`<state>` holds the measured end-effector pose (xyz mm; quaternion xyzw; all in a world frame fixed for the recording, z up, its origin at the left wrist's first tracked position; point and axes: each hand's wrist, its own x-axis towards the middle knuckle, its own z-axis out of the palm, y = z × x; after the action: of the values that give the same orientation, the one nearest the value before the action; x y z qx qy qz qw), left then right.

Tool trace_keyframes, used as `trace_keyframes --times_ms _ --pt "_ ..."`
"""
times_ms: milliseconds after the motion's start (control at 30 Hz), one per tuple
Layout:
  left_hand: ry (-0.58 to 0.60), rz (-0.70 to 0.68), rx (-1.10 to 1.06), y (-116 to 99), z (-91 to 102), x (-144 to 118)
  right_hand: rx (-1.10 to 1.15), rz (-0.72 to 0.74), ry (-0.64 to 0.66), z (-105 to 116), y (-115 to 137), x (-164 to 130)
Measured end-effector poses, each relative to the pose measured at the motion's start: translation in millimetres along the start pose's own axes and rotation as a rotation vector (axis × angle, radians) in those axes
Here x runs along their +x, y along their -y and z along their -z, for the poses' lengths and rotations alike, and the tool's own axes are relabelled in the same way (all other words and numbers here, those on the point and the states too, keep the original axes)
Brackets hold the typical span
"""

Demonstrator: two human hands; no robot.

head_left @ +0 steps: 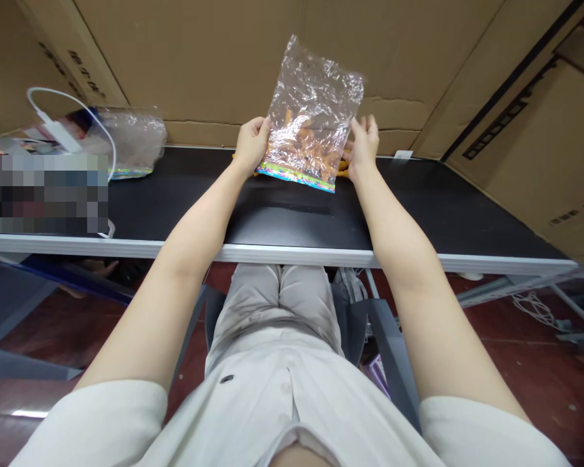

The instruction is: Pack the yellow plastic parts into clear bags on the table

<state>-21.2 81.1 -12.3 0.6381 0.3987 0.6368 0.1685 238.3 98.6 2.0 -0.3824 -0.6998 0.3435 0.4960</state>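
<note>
Our left hand (251, 144) and right hand (363, 144) each grip a side edge of the bag (311, 113), fingers closed on the plastic, so it stands upright with its coloured strip (299, 175) just above the table (282, 214). The bag is clear and crinkled, and orange pieces (304, 146) have settled in its lower half. To handle it well, we judge that both grips should stay level and firm near the bottom corners, so the pieces neither slide to one side nor spill, and the thin film is not pulled too hard.

The table is black with a pale front edge, and a few orange bits show behind the bag on it. To the left lie another clear bag (133, 139), a white cable (73, 104) and a blurred patch. Cardboard (199, 58) walls the back and right. Below, the floor is dark red.
</note>
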Motion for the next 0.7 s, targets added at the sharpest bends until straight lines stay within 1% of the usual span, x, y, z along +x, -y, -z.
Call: trace_keyframes --times_ms 67,100,167,267,333,500,600,700 --pt "-0.041 0.008 0.009 2.7 2.5 1.9 0.107 -0.126 -0.081 -3.0 1.5 -5.8" --pt "-0.067 0.018 0.010 4.5 4.0 3.2 0.161 -0.168 -0.091 -5.5 2.1 -8.8" --pt "-0.127 0.047 0.004 8.5 7.3 5.8 0.218 -0.198 -0.057 -11.8 2.4 -14.0" --pt "-0.214 0.089 -0.004 14.0 12.6 8.8 0.230 -0.203 -0.021 -20.0 1.8 -18.2" --pt "-0.243 0.114 0.004 15.5 15.6 9.7 0.228 -0.200 0.002 -22.2 1.2 -19.1" --pt "-0.334 0.174 0.145 13.0 19.0 9.4 0.212 -0.173 0.045 -20.3 -3.8 -16.2" --pt "-0.317 0.172 0.143 13.8 20.6 9.2 0.195 -0.156 0.053 -20.1 -7.8 -12.3" --pt "-0.294 0.151 0.155 13.5 22.1 5.3 0.180 -0.106 -0.016 -20.9 -10.4 -9.0"
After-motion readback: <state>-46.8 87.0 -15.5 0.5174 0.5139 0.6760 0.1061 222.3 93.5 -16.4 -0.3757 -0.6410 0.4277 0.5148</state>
